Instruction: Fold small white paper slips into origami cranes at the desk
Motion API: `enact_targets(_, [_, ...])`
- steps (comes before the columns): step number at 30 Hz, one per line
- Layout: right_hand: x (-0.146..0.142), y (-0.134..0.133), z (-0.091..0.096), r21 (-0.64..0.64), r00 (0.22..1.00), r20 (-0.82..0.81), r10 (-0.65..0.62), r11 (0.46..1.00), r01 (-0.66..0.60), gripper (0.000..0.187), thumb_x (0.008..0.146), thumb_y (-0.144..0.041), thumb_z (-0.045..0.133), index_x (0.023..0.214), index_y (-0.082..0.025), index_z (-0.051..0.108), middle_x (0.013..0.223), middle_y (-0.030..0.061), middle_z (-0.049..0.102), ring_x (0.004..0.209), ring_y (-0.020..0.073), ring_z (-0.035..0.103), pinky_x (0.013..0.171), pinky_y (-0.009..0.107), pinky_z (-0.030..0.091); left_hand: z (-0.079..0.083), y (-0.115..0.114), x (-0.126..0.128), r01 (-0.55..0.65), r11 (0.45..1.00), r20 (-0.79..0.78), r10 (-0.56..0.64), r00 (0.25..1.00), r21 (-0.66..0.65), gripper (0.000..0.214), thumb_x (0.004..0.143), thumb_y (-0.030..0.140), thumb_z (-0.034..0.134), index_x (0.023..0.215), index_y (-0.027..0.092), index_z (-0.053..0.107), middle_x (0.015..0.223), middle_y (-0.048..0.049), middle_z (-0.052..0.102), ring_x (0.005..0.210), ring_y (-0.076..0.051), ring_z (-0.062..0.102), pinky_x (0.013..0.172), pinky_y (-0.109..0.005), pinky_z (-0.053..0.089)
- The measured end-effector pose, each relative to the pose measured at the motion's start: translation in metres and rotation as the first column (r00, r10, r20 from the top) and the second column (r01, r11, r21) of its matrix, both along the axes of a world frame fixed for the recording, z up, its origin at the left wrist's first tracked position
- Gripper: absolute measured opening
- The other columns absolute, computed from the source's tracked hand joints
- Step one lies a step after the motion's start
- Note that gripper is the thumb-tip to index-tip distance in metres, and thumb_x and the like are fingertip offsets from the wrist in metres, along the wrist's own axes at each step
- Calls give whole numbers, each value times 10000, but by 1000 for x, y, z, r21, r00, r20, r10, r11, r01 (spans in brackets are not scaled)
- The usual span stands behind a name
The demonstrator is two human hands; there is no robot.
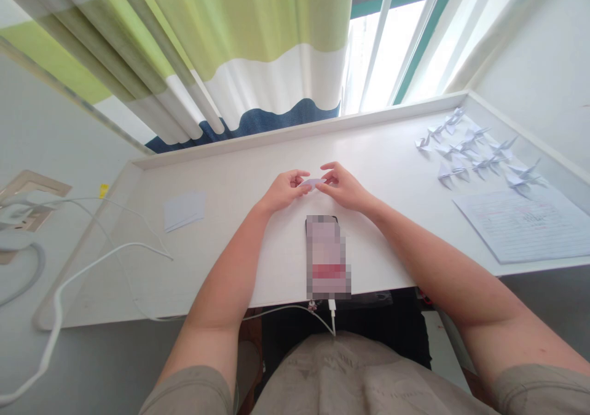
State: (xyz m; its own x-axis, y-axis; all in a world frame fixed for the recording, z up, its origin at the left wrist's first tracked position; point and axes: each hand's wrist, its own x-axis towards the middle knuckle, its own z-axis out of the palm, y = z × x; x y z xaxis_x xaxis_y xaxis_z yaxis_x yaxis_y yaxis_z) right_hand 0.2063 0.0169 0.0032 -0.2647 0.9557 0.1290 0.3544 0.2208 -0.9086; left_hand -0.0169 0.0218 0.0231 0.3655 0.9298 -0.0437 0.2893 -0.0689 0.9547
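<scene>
Holding sm. folded white paper piece (314, 183) at both ends w/ L hand (286, 190) & R hand (343, 187), abv flat white surface (225, 249), just past black-edged rectangular phone (326, 252).

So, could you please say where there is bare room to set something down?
Bare patches lie between the paper stack and left hand, and between the right hand and lined sheet. The far right corner is crowded with folded paper cranes.
</scene>
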Motion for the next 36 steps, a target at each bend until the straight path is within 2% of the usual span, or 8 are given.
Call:
enact_targets(3, [2,4,-1,-62,992,-121,27,998,-34,491,854,-450,778,1235,-210,581,921,55,776,843,233,721,805,407,564,-5,-1,9,-29,998,156,37,987,-54,417,819,426,885,1052,150,676,1045,-79,743,903,-164,698,906,-360,548])
enact_targets(6, [4,4,2,-62,982,-182,49,996,-61,450,830,-428,802,1172,-211,605,836,28,768,769,212,713,748,383,559,-8,-2,16,-39,988,238,74,969,-147,460,782,407,930,994,165,602,996,-59,754,857,-159,732,935,-391,570])
enact_targets(13, [-1,-4,9,-23,992,-126,31,999,-34,434,830,-362,757,1208,-210,609,771,-1,731,721,201,690,750,376,562,-3,-5,17,13,966,304,69,950,-260,588,714,353,991,1106,159,597,962,-87,813,847,-200,785,991,-449,572])
enact_targets(17, [1,-6,10,154,998,-64,-1,988,11,460,868,-336,694,1294,-223,559,836,2,711,774,203,678,792,384,553,-3,-5,16,-7,962,298,91,950,-272,571,721,345,983,1110,162,607,911,-58,807,814,-189,783,977,-435,573])
enact_targets(20, [6,-7,16,293,983,153,97,946,-139,237,907,-296,640,1138,-243,649,874,16,711,783,188,653,830,382,527,-4,-5,15,14,963,288,68,955,-271,604,714,352,986,1149,160,615,899,-63,809,821,-195,784,954,-421,573])
enact_targets(23, [11,-8,22,266,918,366,153,928,-261,261,916,-245,609,1156,-259,710,870,9,720,736,176,631,797,372,494,-3,-5,14,56,966,273,16,962,-254,627,690,372,999,1153,159,633,894,-68,812,819,-196,782,940,-412,572])
enact_targets(26, [13,-7,23,209,880,447,163,937,-279,263,916,-232,609,1138,-261,748,831,7,726,731,182,638,764,361,478,-2,-5,13,71,968,253,-8,967,-239,624,665,391,1010,1125,163,656,890,-60,812,796,-191,774,913,-402,577])
enact_targets(36, [21,-1,18,69,897,376,232,958,-277,209,956,-282,633,1063,-246,809,839,30,768,766,200,684,769,376,533,-1,-8,14,35,977,191,5,982,-210,593,677,378,1004,1154,149,737,959,-118,833,862,-240,795,958,-460,585])
